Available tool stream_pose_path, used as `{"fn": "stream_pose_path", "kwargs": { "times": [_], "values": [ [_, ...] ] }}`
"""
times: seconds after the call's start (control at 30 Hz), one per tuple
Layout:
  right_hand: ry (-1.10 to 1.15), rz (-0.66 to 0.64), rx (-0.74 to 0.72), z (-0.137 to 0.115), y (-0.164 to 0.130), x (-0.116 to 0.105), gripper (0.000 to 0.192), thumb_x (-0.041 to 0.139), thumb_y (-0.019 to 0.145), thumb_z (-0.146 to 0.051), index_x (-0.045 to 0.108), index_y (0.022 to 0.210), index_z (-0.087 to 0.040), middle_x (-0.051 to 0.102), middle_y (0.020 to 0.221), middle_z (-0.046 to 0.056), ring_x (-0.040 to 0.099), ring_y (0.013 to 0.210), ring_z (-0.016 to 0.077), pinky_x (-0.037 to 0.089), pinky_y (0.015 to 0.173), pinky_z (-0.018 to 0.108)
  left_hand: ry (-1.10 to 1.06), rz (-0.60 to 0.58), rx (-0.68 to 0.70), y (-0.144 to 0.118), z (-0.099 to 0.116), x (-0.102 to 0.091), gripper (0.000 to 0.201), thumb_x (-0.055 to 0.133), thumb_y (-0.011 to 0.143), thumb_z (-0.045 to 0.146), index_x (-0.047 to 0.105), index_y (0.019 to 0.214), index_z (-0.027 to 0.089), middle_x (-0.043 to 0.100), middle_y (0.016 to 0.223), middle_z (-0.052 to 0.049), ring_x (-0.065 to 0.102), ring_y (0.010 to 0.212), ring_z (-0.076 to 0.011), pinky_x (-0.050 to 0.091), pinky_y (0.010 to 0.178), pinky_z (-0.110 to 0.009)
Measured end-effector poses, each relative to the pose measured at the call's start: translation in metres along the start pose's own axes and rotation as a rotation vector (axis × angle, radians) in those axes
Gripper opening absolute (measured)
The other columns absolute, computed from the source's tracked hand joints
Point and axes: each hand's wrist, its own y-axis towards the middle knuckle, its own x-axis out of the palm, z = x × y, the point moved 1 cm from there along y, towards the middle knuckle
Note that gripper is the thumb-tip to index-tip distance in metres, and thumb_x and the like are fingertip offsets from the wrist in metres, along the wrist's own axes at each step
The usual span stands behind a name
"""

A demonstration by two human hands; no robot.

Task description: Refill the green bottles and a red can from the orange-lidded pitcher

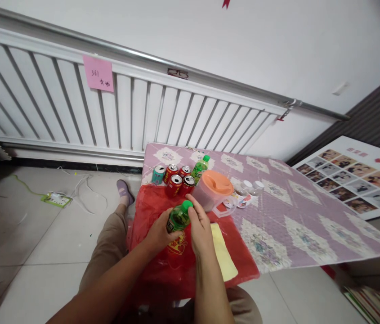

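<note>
A green plastic bottle (178,218) with a green cap (186,205) tilts above a red plastic bag (149,202). My left hand (160,230) is wrapped round the bottle's body. At the cap, my right hand (199,225) pinches with thumb and fingers. Just beyond stand several red cans (175,184), with a teal can (158,174) at their left and a second green bottle (199,167) behind on the right. A clear pitcher (205,191) with an orange lid (217,182) is close to my right hand. Beside my right wrist lies a yellow cloth (222,254).
Small clear jars (248,191) stand right of the pitcher on the flowered tablecloth (297,225). Behind the table runs a white radiator (136,117). A photo board (361,175) leans at the right. A power strip (56,199) with loose cables lies on the floor at left.
</note>
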Motion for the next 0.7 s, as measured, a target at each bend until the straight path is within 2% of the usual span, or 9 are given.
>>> {"fn": "stream_pose_path", "kwargs": {
  "times": [0.07,0.17,0.3,0.4,0.53,0.6,0.7],
  "values": [
    [-0.025,0.001,-0.003,0.000,0.001,-0.001,0.040,0.061,0.085,-0.046,0.067,0.119,-0.024,0.065,0.130,0.007,0.054,0.125,0.0237,0.039,0.108,0.042,0.007,-0.007,0.017,0.000,0.001,0.000,0.068,0.077,0.069,0.015,0.051,0.131,0.020,0.064,0.127,-0.010,0.061,0.116,-0.0264,0.048,0.102,-0.042],
    [0.013,0.030,0.029,0.003,0.004,0.002,0.042,0.068,0.079,-0.047,0.067,0.114,-0.023,0.069,0.116,0.007,0.062,0.107,0.0233,0.048,0.095,0.041,0.027,-0.002,0.035,0.000,0.002,-0.001,0.067,0.076,0.069,0.014,0.050,0.131,0.020,0.063,0.127,-0.010,0.060,0.115,-0.0261,0.047,0.103,-0.042],
    [0.038,0.118,0.036,0.006,0.006,0.008,0.039,0.076,0.067,-0.043,0.062,0.098,-0.023,0.069,0.103,0.004,0.064,0.090,0.0199,0.051,0.085,0.038,0.026,-0.008,0.030,0.000,0.001,0.000,0.067,0.076,0.069,0.013,0.050,0.130,0.020,0.064,0.126,-0.010,0.061,0.115,-0.0268,0.048,0.101,-0.042],
    [0.074,0.163,0.020,0.005,0.006,0.011,0.045,0.081,0.061,-0.041,0.056,0.095,-0.024,0.068,0.110,0.005,0.064,0.097,0.0208,0.050,0.089,0.039,0.001,-0.021,0.036,0.001,-0.003,0.000,0.066,0.076,0.070,0.013,0.050,0.131,0.020,0.063,0.126,-0.010,0.061,0.115,-0.0265,0.048,0.102,-0.041],
    [0.102,0.116,0.020,0.003,0.003,0.007,0.061,0.076,0.069,-0.042,0.055,0.123,-0.025,0.062,0.131,0.010,0.059,0.118,0.0240,0.046,0.101,0.043,0.003,-0.027,0.045,0.002,-0.007,0.001,0.068,0.077,0.070,0.016,0.048,0.132,0.020,0.062,0.129,-0.010,0.061,0.117,-0.0264,0.048,0.102,-0.041],
    [0.059,0.051,0.020,0.001,0.001,0.004,0.055,0.069,0.078,-0.042,0.058,0.129,-0.026,0.060,0.136,0.009,0.055,0.124,0.0238,0.043,0.105,0.043,0.015,-0.024,0.040,0.002,-0.008,0.000,0.071,0.078,0.070,0.017,0.047,0.134,0.020,0.061,0.131,-0.011,0.059,0.120,-0.0272,0.047,0.105,-0.043],
    [-0.014,0.015,0.023,-0.001,-0.001,0.002,0.040,0.064,0.082,-0.042,0.067,0.119,-0.026,0.066,0.129,0.006,0.058,0.120,0.0237,0.044,0.104,0.042,0.024,-0.021,0.044,0.001,-0.008,0.000,0.073,0.078,0.070,0.016,0.046,0.135,0.020,0.060,0.132,-0.012,0.058,0.122,-0.0270,0.045,0.106,-0.044]
  ]
}}
